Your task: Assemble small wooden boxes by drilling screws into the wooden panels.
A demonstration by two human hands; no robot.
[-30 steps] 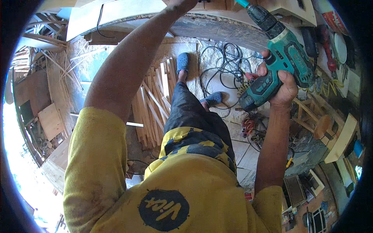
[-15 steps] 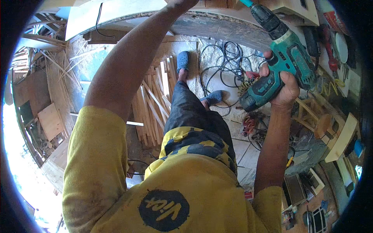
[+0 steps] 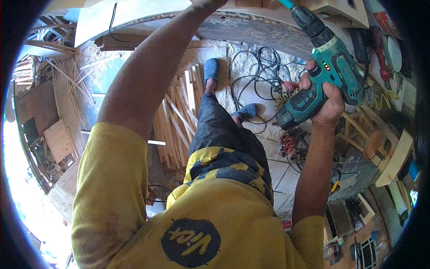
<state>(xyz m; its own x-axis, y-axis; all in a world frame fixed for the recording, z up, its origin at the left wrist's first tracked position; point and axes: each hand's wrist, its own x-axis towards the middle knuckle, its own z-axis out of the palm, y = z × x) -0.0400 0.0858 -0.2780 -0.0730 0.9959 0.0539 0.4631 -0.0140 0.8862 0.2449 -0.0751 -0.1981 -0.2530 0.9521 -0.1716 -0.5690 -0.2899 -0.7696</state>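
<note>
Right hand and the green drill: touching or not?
Touching. The head view shows it: the right hand is wrapped around the handle of the green drill, with no gap at the thumb.

A: What kind of floor (image 3: 282, 178) does the room have?

B: It has pale tiles near the middle, and farther up it is dusty. Black cables (image 3: 258, 67) lie there in loose loops, and to their left is a heap of thin wooden strips (image 3: 172, 141).

A: And which furniture is seen?

B: A long workbench (image 3: 96, 24) with a pale top crosses the upper side. At the right are wooden pieces, among them a round one (image 3: 373, 144) and a tilted pale board (image 3: 395, 159).

A: From where comes the light?

B: A strong white glare (image 3: 17, 188) fills the left rim, beside a plywood panel (image 3: 59, 140).
</note>
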